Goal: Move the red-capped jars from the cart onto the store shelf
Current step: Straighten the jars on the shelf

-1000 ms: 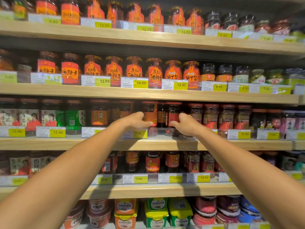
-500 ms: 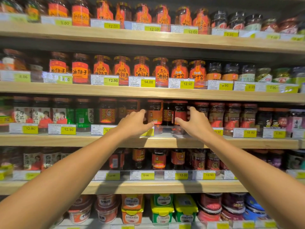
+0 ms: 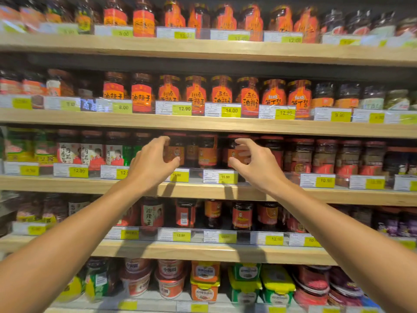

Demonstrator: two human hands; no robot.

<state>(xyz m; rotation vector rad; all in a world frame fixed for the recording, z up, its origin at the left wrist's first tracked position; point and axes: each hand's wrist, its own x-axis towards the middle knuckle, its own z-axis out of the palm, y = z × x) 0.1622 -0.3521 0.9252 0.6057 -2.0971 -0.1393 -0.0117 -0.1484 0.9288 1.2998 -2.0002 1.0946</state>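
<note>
Fingers [image 3: 165, 141] on the left hand [image 3: 151, 163] are curled loosely in a half-open claw, thumb tip close to the orange label of a red-capped jar [image 3: 174, 149], but honestly I can't tell if they're actually touching the glass; nothing is clamped between them. Same deal on the other side: the right hand [image 3: 257, 164] has its fingers spread and bent, thumb and index hovering in front of another red-capped jar [image 3: 233, 150], empty, not gripping anything as far as I can see. Only one camera here, the head view, and it's a bit blurry. Both bare forearms reach up from the bottom corners toward the middle wooden shelf [image 3: 203, 190]. The two jars stand upright on that shelf, behind a clear rail with yellow price tags [image 3: 225, 176], and a third jar with an orange label [image 3: 207, 152] sits between them. To the right on the same shelf is a row of darker red-lidded jars [image 3: 325, 157]; to the left are jars with white and green labels [image 3: 90, 152]. The shelf above [image 3: 203, 124] holds jars with bright orange labels, and the bottom level has plastic tubs [image 3: 205, 281] with orange, green and yellow lids. No cart anywhere in view.
</note>
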